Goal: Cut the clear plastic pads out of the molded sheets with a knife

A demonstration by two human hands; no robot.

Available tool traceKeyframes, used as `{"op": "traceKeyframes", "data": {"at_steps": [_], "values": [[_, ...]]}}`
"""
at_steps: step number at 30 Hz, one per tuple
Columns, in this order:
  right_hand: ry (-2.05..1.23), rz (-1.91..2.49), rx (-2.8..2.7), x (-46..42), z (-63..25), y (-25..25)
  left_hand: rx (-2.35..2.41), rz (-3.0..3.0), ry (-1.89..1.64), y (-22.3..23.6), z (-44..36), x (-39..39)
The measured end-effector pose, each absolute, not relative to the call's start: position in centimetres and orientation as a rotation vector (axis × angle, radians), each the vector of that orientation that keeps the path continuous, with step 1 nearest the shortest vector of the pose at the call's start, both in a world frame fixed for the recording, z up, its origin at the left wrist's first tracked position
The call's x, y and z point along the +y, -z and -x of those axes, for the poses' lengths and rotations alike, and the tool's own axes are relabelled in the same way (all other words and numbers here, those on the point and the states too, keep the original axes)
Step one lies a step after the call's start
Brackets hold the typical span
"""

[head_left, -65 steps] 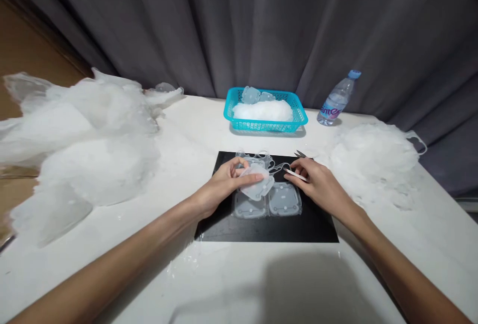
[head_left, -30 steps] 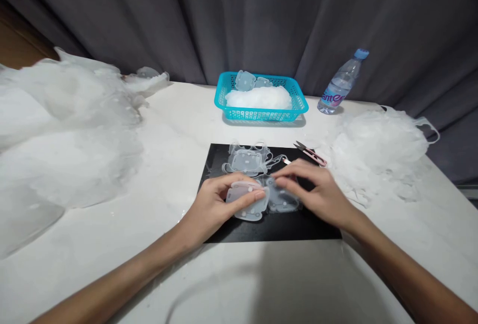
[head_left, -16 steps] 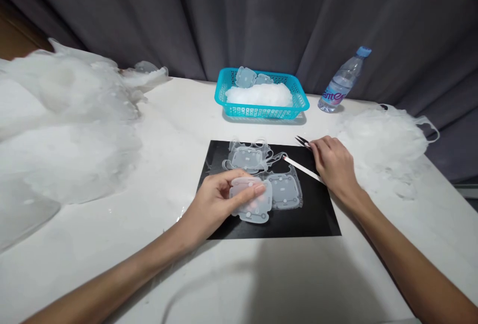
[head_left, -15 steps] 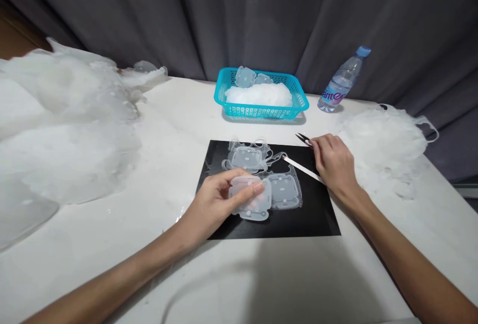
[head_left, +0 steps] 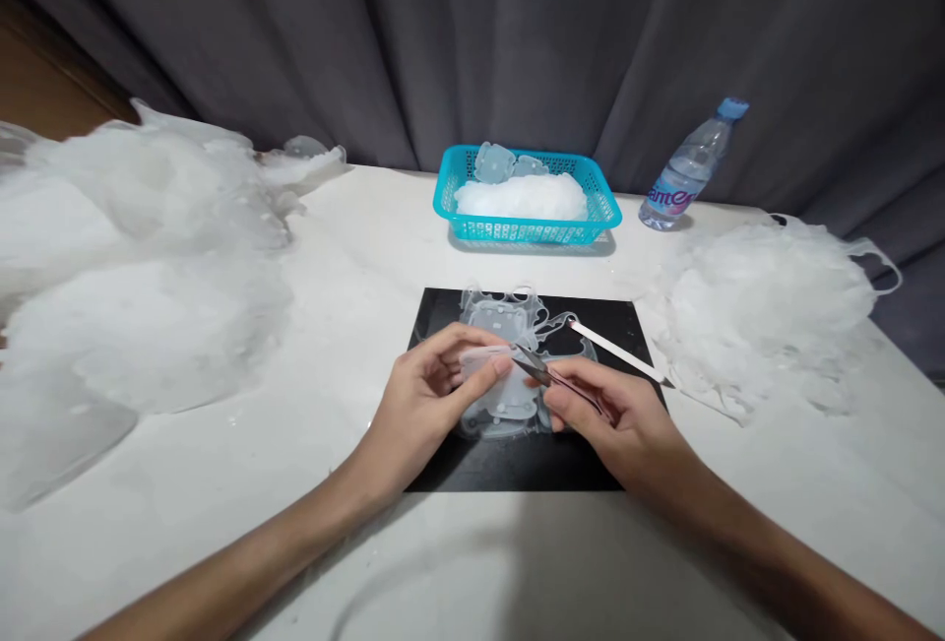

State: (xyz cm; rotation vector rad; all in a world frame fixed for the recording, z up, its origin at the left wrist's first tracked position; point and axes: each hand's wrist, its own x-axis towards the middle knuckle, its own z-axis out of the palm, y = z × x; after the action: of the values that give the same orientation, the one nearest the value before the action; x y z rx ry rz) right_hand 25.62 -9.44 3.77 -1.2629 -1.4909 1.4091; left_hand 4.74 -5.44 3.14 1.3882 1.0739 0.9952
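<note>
My left hand (head_left: 428,385) pinches a translucent, flat plastic piece (head_left: 506,395) with rounded corners, thumb on top. In my right hand (head_left: 620,419) is a pair of thread snips (head_left: 535,366), blades pointing left at the upper right edge of that piece. Whether the blades touch it I cannot tell. Under both hands lies a black mat (head_left: 517,474). Behind my left hand, a similar translucent piece (head_left: 494,318) with looping trim rests on the mat. Another sheet there is mostly covered by my hands. A white pen-like tool (head_left: 620,351) lies slantwise across the mat's right side.
A blue plastic basket (head_left: 532,230) at the back holds white material and translucent pieces. Right of it stands a water bottle (head_left: 675,178). Large heaps of translucent scraps lie on the left (head_left: 155,257) and right (head_left: 768,296). A grey curtain (head_left: 517,40) hangs behind the table.
My right hand has brought the thread snips from the mat's far right edge to the piece in my left hand. That piece is now tilted. The view has shifted slightly.
</note>
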Motion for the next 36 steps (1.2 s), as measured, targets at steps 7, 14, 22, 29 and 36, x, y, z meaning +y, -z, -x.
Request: {"op": "traceKeyframes", "data": {"at_steps": [7, 14, 22, 29, 36], "values": [[-1.297, 1.267, -1.548, -9.3, -25.5, -3.1, 0.99, -1.291, -0.994, -3.5, -4.6, -5.5], [-1.158, 1.129, -1.661, -8.7, -26.2, -2.9, 0.955, -1.224, -0.989, -3.3, -4.3, -5.3], [-1.054, 1.098, -1.72, -8.6, -26.5, -3.5, 0.943, -1.253, -1.019, -3.7, -4.3, -5.5], [-1.001, 1.057, -1.76, -8.4, -26.9, -3.1, 0.941, -1.312, -1.061, -4.0, -4.4, -5.6], [-0.942, 1.009, -1.817, -8.2, -27.2, -2.9, 0.897, -1.471, -1.118, -4.3, -4.1, -5.6]]}}
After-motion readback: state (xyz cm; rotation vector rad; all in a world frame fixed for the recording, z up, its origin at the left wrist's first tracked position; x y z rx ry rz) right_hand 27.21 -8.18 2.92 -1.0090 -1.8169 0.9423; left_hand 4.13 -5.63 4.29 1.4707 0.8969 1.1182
